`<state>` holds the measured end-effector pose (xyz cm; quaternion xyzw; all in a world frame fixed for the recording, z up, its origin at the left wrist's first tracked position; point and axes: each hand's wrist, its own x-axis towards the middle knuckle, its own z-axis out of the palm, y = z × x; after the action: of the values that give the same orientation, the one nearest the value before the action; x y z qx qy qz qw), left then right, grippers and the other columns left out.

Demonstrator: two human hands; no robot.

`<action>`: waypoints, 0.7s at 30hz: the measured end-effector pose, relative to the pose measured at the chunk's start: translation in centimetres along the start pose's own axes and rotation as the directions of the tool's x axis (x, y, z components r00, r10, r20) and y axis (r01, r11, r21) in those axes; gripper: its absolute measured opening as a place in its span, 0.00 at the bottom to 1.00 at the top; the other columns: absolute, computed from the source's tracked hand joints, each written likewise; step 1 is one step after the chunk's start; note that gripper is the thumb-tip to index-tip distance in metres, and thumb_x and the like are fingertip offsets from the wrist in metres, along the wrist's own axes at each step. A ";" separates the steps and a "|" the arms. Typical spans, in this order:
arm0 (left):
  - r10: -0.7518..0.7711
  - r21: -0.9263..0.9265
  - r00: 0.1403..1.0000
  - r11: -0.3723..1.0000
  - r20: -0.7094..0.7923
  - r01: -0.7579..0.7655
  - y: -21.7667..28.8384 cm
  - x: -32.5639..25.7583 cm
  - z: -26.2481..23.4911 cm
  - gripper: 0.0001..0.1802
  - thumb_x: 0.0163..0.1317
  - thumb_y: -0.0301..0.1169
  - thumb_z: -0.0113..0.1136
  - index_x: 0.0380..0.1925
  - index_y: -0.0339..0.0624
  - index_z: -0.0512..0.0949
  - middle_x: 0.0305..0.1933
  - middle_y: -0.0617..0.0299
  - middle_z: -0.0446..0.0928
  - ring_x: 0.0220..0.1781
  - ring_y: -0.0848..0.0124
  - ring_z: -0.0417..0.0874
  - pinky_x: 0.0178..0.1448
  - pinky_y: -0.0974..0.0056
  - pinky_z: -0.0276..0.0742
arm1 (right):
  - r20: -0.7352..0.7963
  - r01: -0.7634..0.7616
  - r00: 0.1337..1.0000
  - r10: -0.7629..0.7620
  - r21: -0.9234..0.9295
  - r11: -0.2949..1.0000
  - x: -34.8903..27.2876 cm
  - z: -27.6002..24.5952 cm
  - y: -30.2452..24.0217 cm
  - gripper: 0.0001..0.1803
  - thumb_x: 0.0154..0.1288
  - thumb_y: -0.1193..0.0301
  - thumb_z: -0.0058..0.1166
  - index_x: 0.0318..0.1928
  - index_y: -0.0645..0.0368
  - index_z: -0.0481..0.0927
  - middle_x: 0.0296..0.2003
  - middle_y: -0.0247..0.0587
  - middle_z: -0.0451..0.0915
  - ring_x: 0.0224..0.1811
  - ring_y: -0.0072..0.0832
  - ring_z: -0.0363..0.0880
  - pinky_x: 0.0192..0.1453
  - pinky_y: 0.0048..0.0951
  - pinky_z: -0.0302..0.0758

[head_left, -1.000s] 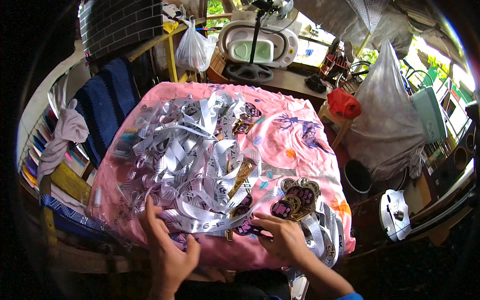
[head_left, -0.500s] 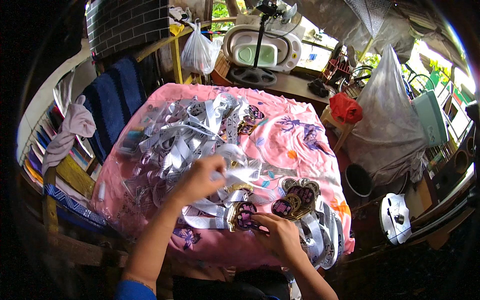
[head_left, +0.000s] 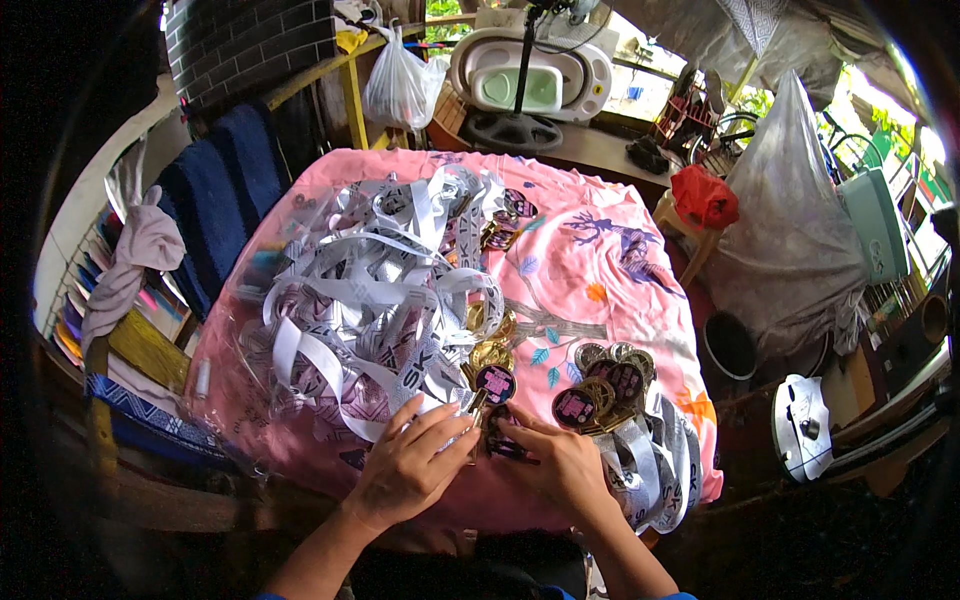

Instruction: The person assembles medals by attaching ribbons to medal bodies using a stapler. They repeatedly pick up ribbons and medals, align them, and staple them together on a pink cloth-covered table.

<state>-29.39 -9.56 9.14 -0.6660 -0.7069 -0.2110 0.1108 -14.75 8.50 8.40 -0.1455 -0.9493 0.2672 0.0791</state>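
Observation:
My left hand (head_left: 418, 458) is at the front of the cloth, its fingers closed on the silver-white ribbon of a medal. Close by, my right hand (head_left: 562, 462) grips a dark-faced gold medal (head_left: 506, 440) at its edge, partly hidden under the fingers. Just beyond the fingertips lies another medal (head_left: 495, 384) with a dark, pink-printed face. A large tangle of silver-white ribbons (head_left: 365, 290) spreads to the left and away from me, with gold medals (head_left: 490, 354) along its right edge. To the right of my right hand rests a cluster of medals (head_left: 605, 388), their ribbons (head_left: 655, 465) trailing toward me.
Everything lies on a pink patterned cloth (head_left: 610, 265) over a table. Clear plastic covers part of its left side. Behind stand a fan's base (head_left: 515, 132) and plastic tubs (head_left: 585, 85). At right are a red bag (head_left: 703, 198) and a dark bucket (head_left: 728, 345).
My left hand has come down toward me from above the pile and now sits beside my right hand. The ribbon it was moving lies across the tangle. My right hand stays near the same medal.

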 end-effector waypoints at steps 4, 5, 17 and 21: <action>-0.125 -0.091 0.987 0.987 0.103 0.135 1.3 -2.4 0.1 0.22 0.55 0.36 0.65 0.49 0.39 0.80 0.59 0.55 0.74 0.63 0.60 0.74 0.70 0.45 0.63 | 0.086 -0.052 0.995 0.048 0.048 0.997 -1.8 -2.4 -1.5 0.27 0.55 0.56 0.66 0.54 0.53 0.82 0.59 0.42 0.77 0.44 0.41 0.85 0.47 0.36 0.81; -0.147 -0.089 0.982 0.984 0.116 0.157 1.7 -3.0 0.0 0.22 0.56 0.37 0.65 0.50 0.39 0.80 0.59 0.55 0.74 0.63 0.61 0.74 0.70 0.45 0.63 | 0.120 -0.077 0.991 0.066 0.091 0.993 -2.0 -2.9 -1.7 0.27 0.55 0.57 0.66 0.54 0.54 0.82 0.59 0.44 0.77 0.45 0.42 0.85 0.48 0.36 0.80; -0.342 -0.107 0.932 0.929 0.117 0.354 4.4 -4.7 0.7 0.32 0.60 0.56 0.59 0.56 0.45 0.75 0.64 0.58 0.72 0.65 0.65 0.72 0.64 0.43 0.52 | 0.369 0.434 0.862 -0.348 -0.181 0.882 2.8 -5.2 -2.9 0.32 0.60 0.73 0.51 0.67 0.60 0.64 0.40 0.45 0.75 0.37 0.40 0.80 0.31 0.38 0.78; -0.388 -0.037 0.919 0.920 0.075 0.391 5.7 -4.6 0.7 0.32 0.61 0.57 0.57 0.54 0.45 0.76 0.61 0.59 0.74 0.65 0.66 0.72 0.62 0.42 0.51 | 0.321 0.627 0.774 -0.546 -0.268 0.732 3.4 -4.1 -2.3 0.28 0.60 0.71 0.51 0.63 0.60 0.69 0.36 0.36 0.74 0.36 0.30 0.81 0.25 0.29 0.78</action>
<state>-23.31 -13.25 7.35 -0.5214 -0.8228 -0.2247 0.0259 -17.52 9.73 13.33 0.1820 -0.9809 0.0643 0.0260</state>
